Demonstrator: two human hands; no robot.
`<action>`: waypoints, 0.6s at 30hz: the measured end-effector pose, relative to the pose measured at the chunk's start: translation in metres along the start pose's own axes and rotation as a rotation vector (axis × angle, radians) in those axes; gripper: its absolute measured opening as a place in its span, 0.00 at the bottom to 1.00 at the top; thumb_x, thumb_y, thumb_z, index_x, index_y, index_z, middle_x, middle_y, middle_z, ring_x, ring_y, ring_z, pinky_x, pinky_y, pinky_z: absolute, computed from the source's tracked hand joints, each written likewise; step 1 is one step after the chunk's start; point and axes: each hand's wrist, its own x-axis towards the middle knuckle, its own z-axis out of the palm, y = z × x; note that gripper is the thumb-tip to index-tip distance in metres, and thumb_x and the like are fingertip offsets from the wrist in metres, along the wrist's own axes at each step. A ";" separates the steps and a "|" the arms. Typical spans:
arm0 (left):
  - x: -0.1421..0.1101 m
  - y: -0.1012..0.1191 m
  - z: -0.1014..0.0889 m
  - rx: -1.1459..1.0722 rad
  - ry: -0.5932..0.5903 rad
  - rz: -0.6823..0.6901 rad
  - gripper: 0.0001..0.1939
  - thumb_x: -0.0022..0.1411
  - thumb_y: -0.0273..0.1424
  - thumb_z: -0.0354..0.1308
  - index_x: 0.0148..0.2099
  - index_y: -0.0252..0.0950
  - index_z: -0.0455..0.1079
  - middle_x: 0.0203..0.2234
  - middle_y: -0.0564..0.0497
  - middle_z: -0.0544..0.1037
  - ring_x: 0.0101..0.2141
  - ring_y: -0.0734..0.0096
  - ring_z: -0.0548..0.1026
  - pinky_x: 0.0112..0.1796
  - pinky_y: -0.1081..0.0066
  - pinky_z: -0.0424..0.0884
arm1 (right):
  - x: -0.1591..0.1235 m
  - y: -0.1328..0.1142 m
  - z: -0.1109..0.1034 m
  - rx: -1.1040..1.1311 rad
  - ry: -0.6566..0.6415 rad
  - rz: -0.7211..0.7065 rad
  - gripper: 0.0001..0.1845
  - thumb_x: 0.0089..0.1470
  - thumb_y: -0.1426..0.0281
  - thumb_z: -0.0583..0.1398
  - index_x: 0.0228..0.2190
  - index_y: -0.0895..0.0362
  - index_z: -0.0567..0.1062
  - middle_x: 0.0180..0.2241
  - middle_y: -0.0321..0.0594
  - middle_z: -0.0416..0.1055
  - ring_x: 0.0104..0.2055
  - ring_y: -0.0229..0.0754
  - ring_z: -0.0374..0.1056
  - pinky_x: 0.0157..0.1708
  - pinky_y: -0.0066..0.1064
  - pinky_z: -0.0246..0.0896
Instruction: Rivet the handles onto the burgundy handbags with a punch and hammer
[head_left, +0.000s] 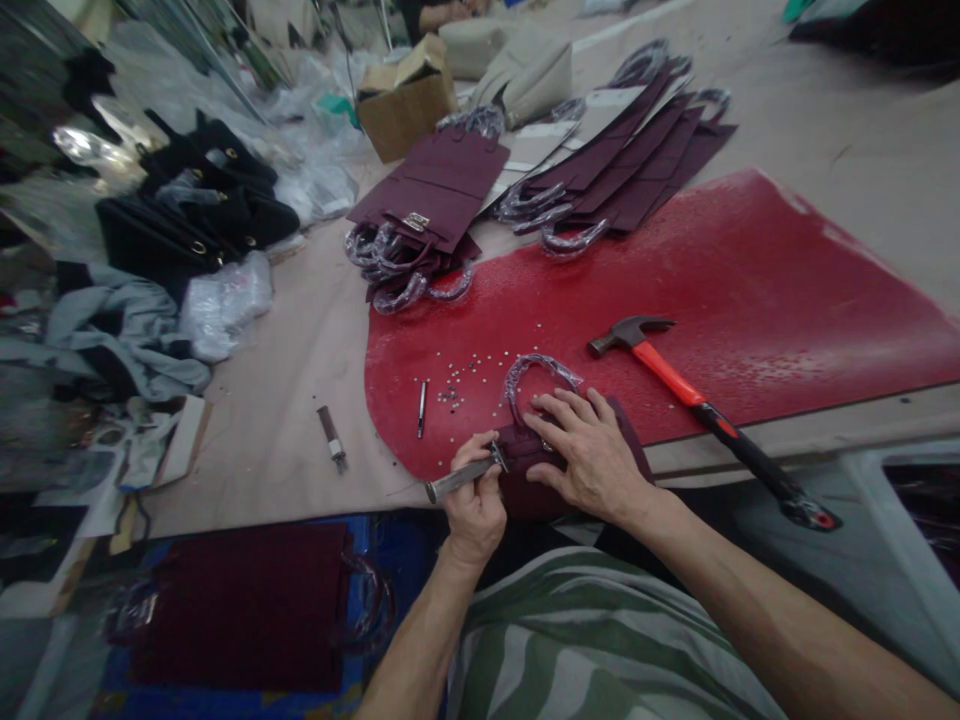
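My left hand grips a metal punch, its pronged tip by the edge of a burgundy bag panel. Fingers spread, my right hand lies on that panel, close to a small metal fitting that my fingers partly cover. A plastic-wrapped handle curves up from the panel onto the red mat. To the right rests a claw hammer with an orange and black grip. Small metal bits and a thin metal rod lie left of the handle.
Another pronged tool lies on the table at left. Stacks of burgundy panels with wrapped handles sit behind the mat, beside a cardboard box. Black bags are at far left. More burgundy pieces lie on a blue surface below.
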 end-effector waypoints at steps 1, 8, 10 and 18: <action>-0.001 0.000 0.000 0.002 0.003 -0.011 0.06 0.70 0.27 0.51 0.48 0.37 0.65 0.47 0.42 0.77 0.50 0.62 0.76 0.52 0.55 0.73 | 0.000 0.000 0.000 0.001 -0.001 0.000 0.32 0.54 0.55 0.66 0.57 0.55 0.71 0.61 0.47 0.64 0.63 0.59 0.54 0.65 0.55 0.39; 0.010 0.003 -0.005 0.001 -0.072 -0.017 0.05 0.70 0.28 0.51 0.47 0.37 0.66 0.45 0.43 0.78 0.49 0.62 0.76 0.51 0.57 0.73 | 0.001 0.003 0.003 0.013 -0.021 0.016 0.31 0.55 0.54 0.65 0.57 0.53 0.71 0.61 0.46 0.64 0.64 0.59 0.53 0.65 0.56 0.37; 0.014 0.003 -0.006 0.001 -0.100 -0.008 0.05 0.70 0.28 0.51 0.47 0.37 0.66 0.44 0.43 0.78 0.48 0.62 0.77 0.50 0.58 0.73 | 0.001 0.003 0.004 0.022 -0.025 0.024 0.31 0.55 0.54 0.65 0.57 0.52 0.72 0.61 0.45 0.64 0.64 0.59 0.52 0.65 0.56 0.36; 0.022 0.000 -0.006 -0.030 -0.181 0.031 0.06 0.69 0.25 0.51 0.47 0.37 0.65 0.44 0.43 0.77 0.48 0.63 0.76 0.50 0.60 0.73 | 0.002 0.001 0.002 0.036 -0.033 0.037 0.33 0.53 0.54 0.66 0.57 0.53 0.71 0.61 0.45 0.64 0.64 0.58 0.53 0.66 0.55 0.35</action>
